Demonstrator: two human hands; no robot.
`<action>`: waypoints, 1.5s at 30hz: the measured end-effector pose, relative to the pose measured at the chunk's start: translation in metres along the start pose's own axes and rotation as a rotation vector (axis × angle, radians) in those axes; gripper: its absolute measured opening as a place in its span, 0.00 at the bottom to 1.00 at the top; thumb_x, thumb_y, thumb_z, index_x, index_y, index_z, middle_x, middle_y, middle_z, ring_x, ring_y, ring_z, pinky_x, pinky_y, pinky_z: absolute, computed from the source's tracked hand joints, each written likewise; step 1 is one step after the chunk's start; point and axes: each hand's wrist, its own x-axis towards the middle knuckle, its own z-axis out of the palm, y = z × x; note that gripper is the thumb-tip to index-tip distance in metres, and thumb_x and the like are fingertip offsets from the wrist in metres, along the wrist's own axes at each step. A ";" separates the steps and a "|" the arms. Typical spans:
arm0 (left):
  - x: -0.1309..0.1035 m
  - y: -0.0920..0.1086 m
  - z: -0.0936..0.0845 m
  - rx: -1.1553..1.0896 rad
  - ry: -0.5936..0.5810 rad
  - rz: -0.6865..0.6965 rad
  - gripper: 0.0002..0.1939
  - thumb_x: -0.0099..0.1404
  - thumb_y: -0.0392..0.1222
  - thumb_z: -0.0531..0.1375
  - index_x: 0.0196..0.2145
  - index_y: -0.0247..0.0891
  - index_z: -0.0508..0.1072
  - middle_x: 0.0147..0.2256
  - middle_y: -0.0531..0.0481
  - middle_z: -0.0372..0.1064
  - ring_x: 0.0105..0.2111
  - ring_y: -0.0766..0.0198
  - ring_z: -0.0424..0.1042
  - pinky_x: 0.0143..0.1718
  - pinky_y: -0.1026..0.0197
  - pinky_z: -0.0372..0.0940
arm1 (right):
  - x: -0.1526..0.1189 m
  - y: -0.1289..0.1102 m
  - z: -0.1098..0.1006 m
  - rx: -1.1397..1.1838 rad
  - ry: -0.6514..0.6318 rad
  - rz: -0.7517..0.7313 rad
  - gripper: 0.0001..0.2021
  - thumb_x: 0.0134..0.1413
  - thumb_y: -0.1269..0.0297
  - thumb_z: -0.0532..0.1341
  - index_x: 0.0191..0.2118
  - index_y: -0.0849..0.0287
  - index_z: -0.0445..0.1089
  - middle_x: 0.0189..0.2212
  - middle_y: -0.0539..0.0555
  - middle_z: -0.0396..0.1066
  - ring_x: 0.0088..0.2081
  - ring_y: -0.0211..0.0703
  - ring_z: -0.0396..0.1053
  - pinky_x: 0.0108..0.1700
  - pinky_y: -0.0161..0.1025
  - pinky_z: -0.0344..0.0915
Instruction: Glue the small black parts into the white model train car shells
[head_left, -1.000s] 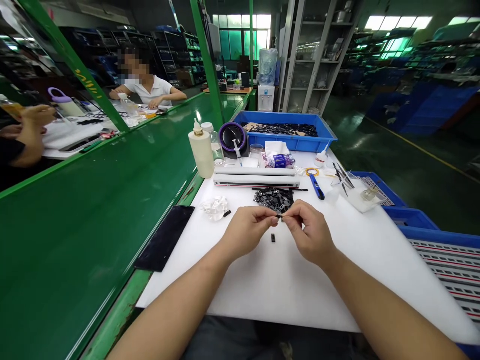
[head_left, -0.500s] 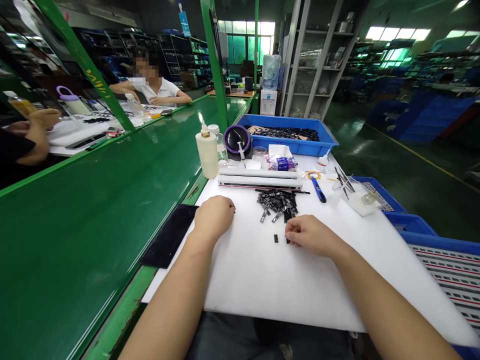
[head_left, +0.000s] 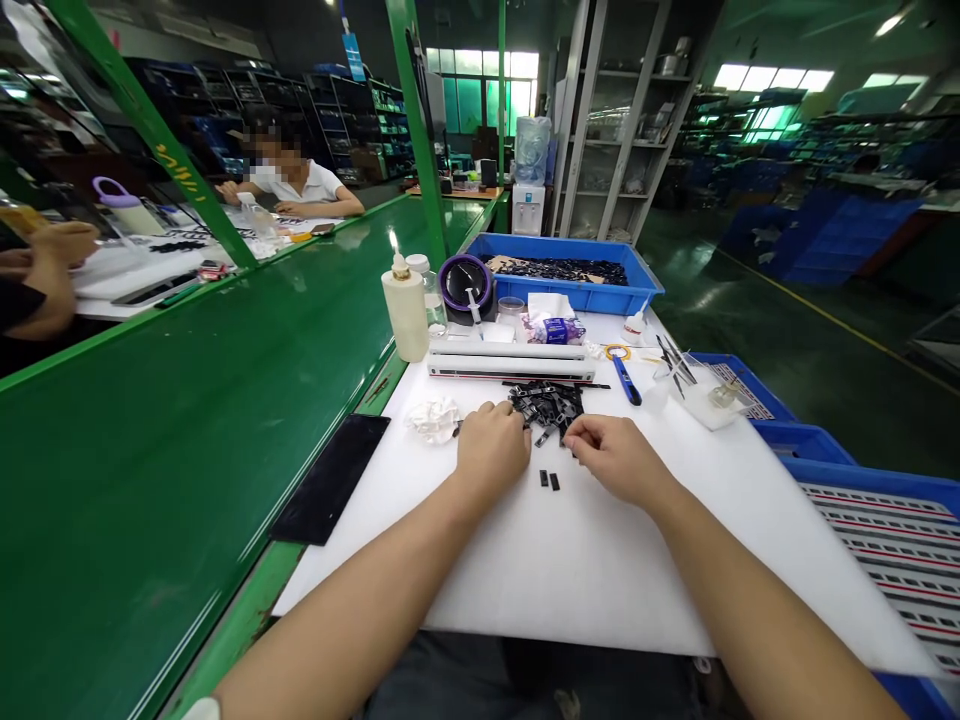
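Left hand [head_left: 493, 450] and right hand [head_left: 611, 455] apart at near-left and near-right edges of a pile of small black parts [head_left: 551, 403], grips impossible to tell, with white-topped bench [head_left: 585, 580] stretching to its near edge.

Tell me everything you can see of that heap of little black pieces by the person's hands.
The heap is a loose jumble of small, narrow strips, black with some greyish, shiny faces; a few show pale spots. Whether they are plastic or metal, I can't tell. It lies on the white work surface. The left hand and right hand are at its near side; their fingertip contact is unclear.
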 end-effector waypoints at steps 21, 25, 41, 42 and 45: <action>-0.014 0.007 -0.041 -0.881 -0.219 -0.060 0.11 0.62 0.43 0.57 0.35 0.37 0.78 0.26 0.52 0.71 0.28 0.65 0.64 0.30 0.63 0.58 | -0.005 -0.002 0.007 0.365 0.234 -0.244 0.05 0.53 0.69 0.62 0.37 0.58 0.75 0.30 0.52 0.71 0.30 0.40 0.70 0.31 0.38 0.69; -0.016 0.007 -0.042 -0.879 -0.208 -0.054 0.10 0.61 0.41 0.57 0.33 0.37 0.78 0.26 0.53 0.70 0.27 0.66 0.63 0.30 0.64 0.58 | -0.006 -0.002 0.008 0.341 0.268 -0.288 0.05 0.53 0.69 0.64 0.37 0.57 0.75 0.30 0.51 0.71 0.30 0.39 0.69 0.31 0.38 0.69; -0.016 0.002 -0.042 -0.963 -0.266 -0.006 0.10 0.61 0.42 0.57 0.32 0.36 0.77 0.23 0.54 0.66 0.26 0.66 0.61 0.29 0.63 0.56 | -0.006 -0.003 0.001 0.094 0.326 -0.470 0.07 0.53 0.74 0.61 0.27 0.57 0.65 0.24 0.48 0.63 0.26 0.37 0.61 0.27 0.36 0.60; -0.016 0.002 -0.041 -0.959 -0.259 -0.020 0.11 0.61 0.43 0.58 0.32 0.36 0.77 0.24 0.53 0.67 0.27 0.66 0.62 0.29 0.63 0.56 | -0.006 -0.003 0.000 0.082 0.348 -0.469 0.08 0.52 0.74 0.61 0.26 0.57 0.64 0.24 0.48 0.63 0.26 0.37 0.61 0.27 0.36 0.59; -0.016 0.003 -0.040 -0.936 -0.230 -0.063 0.12 0.61 0.45 0.58 0.33 0.36 0.78 0.25 0.52 0.69 0.27 0.65 0.64 0.30 0.63 0.57 | -0.006 0.001 0.001 0.086 0.394 -0.431 0.05 0.52 0.75 0.61 0.31 0.57 0.67 0.26 0.49 0.65 0.27 0.37 0.63 0.28 0.36 0.62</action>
